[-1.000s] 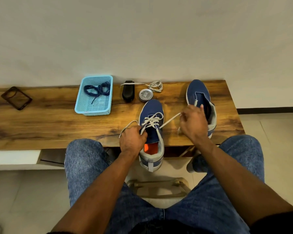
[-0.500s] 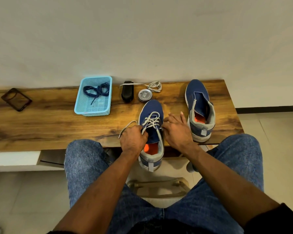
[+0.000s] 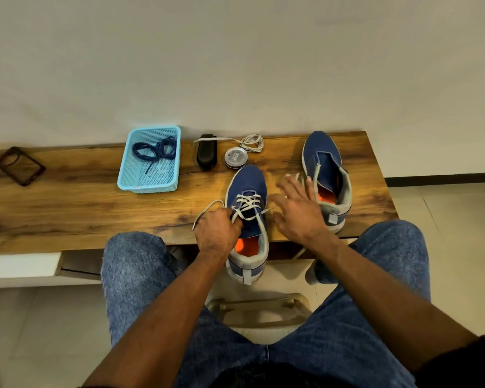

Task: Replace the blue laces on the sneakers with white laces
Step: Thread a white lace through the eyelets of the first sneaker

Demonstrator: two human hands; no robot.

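Your left hand (image 3: 217, 233) pinches the white lace (image 3: 245, 204) on the near sneaker (image 3: 247, 217) at the surface's front edge; keep that tension. Your right hand (image 3: 298, 211), fingers spread and holding nothing, should catch the loose end. Blue laces (image 3: 154, 149) lie in the basket (image 3: 149, 184) behind.

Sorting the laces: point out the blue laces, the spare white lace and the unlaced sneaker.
blue laces (image 3: 154, 149): head view, middle of the tangle in the basket.
spare white lace (image 3: 253, 142): head view, on its coiled part.
unlaced sneaker (image 3: 318, 145): head view, on the blue toe.
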